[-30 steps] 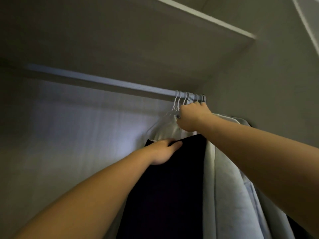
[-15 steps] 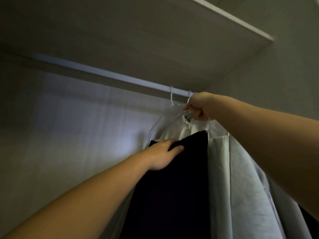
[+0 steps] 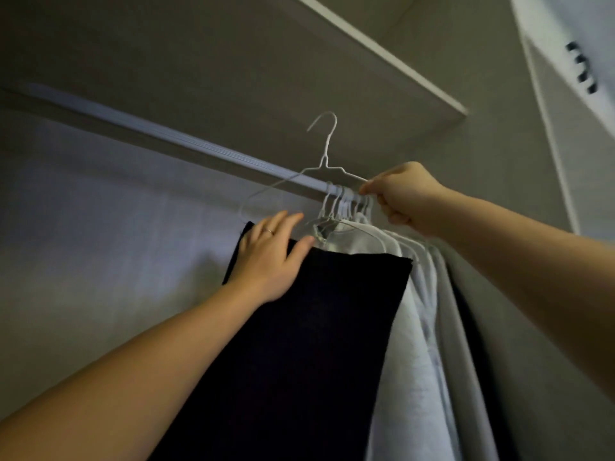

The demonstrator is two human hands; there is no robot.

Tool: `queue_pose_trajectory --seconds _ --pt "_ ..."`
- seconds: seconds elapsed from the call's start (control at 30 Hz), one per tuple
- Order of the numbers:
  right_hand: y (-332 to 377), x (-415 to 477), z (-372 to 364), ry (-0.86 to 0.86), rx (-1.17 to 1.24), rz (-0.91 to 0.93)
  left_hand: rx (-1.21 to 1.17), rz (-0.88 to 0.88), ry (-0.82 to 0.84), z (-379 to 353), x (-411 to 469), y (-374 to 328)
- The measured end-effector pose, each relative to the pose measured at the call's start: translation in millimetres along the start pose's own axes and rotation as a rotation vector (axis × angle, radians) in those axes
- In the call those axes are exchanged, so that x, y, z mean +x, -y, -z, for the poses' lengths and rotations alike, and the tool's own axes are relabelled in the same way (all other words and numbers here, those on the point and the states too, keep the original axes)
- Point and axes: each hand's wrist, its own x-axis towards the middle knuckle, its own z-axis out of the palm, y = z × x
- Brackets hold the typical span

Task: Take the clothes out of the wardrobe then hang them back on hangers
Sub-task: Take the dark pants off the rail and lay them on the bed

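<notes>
Black folded cloth [image 3: 316, 327] appears draped over a thin white wire hanger [image 3: 324, 161], running from centre down to 6 o'clock, in front of pale shirts [image 3: 416, 327] bunched at 4 o'clock on the grey wardrobe rail [image 3: 166, 138]. The hook is held clear above the rail; it is best tipped over the rail at the bunch's 9 o'clock side, with the cloth kept level. The right hand [image 3: 406, 197] is pinched on the hanger's shoulder. The left hand [image 3: 269, 257], fingers straight, is laid flat on the cloth's top edge.

Dark garment [image 3: 316, 327] cut off below — rail [image 3: 166, 134] end behind right hand [image 3: 406, 197].
</notes>
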Motion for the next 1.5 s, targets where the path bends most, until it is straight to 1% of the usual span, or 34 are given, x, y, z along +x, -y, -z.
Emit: queue_pose_trajectory --seconds 0.17,0.3,0.43,0.5,0.57,0.67,0.83,0.93,1.03,1.13,1.27,1.37,1.5 --pt "1 -76 78 -0.041 -0.262 0.126 -0.123 -0.052 -0.268 6 4 -63" --pt "6 -134 151 -0.099 -0.466 0.164 -0.256 -0.057 -0.260 -1 3 -127" --pt "11 -196 237 -0.181 -0.638 0.138 -0.298 -0.159 -0.305 -13 -24 -209" --pt "16 -229 283 -0.202 -0.739 0.112 -0.351 -0.175 -0.288 -18 -44 -256" --pt "25 -267 329 -0.216 -0.836 0.059 -0.415 -0.222 -0.239 -26 -64 -305" --pt "49 -331 396 -0.236 -0.983 -0.027 -0.579 -0.290 -0.150 -37 -100 -386" --pt "84 -436 501 -0.279 -1.169 -0.169 -0.884 -0.381 0.067 -50 -169 -531" --pt "107 -501 553 -0.352 -1.285 -0.292 -1.031 -0.394 0.159 -53 -209 -621" --pt "137 -572 599 -0.432 -1.392 -0.413 -1.178 -0.445 0.270 -40 -253 -715" --pt "165 -642 635 -0.523 -1.488 -0.546 -1.322 -0.535 0.358 -20 -296 -802" --pt "189 -732 670 -0.688 -1.600 -0.744 -1.518 -0.674 0.509 2 -362 -911" --pt "200 -792 678 -0.808 -1.645 -0.886 -1.634 -0.810 0.594 15 -415 -979" --pt "204 -867 676 -0.967 -1.637 -1.114 -1.769 -0.991 0.770 31 -492 -1047"
